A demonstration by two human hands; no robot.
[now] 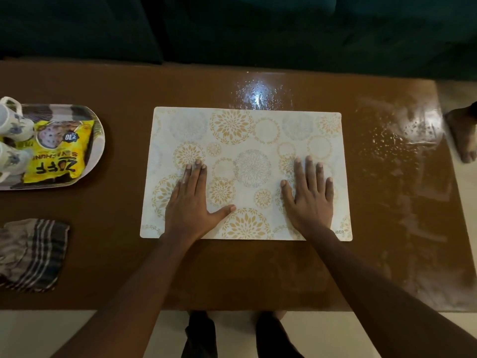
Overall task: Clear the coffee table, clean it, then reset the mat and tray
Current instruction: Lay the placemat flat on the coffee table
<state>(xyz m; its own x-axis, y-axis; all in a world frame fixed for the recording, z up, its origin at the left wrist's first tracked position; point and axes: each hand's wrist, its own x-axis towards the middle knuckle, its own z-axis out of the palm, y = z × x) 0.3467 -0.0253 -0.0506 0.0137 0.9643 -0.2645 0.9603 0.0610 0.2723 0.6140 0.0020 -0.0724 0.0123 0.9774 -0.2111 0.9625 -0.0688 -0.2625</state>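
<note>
A white mat with gold and grey flower circles lies flat at the middle of the brown coffee table. My left hand presses flat on the mat's near left part, fingers straight. Flat on the near right part rests my right hand, fingers spread. A tray sits at the table's left edge; it carries a yellow snack packet and two white cups.
A striped grey cloth lies crumpled at the near left of the table. Wet streaks and droplets shine on the table's right part. Another person's foot shows past the right edge. A dark sofa stands behind the table.
</note>
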